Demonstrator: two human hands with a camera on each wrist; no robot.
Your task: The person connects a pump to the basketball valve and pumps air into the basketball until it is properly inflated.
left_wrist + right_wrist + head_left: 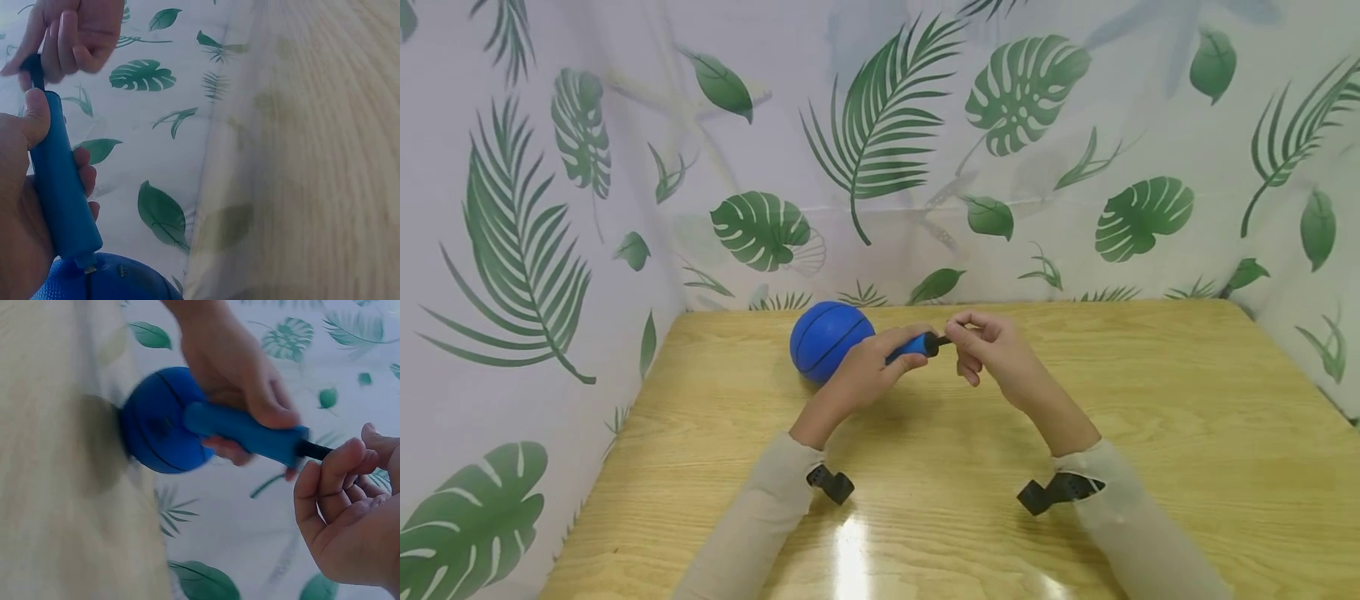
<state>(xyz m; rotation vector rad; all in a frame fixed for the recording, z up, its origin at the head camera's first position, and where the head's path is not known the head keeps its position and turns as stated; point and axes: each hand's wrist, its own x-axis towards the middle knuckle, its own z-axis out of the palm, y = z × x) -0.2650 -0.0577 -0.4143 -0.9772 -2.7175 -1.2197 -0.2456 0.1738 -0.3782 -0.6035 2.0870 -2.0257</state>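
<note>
A small blue hand pump is held by my left hand, with the fingers and thumb wrapped round its barrel. My right hand pinches the black plunger handle at the far end; part of that handle is hidden by the fingers in the head view. A short length of black rod shows between the barrel and my right fingers. The blue ball with black lines sits on the table, left of both hands. In the left wrist view the pump's nozzle end meets the ball.
The wooden table has a light, glossy grain. Behind it and along its sides stand white walls with green leaf prints. A black wrist camera is strapped on the left sleeve, another on the right.
</note>
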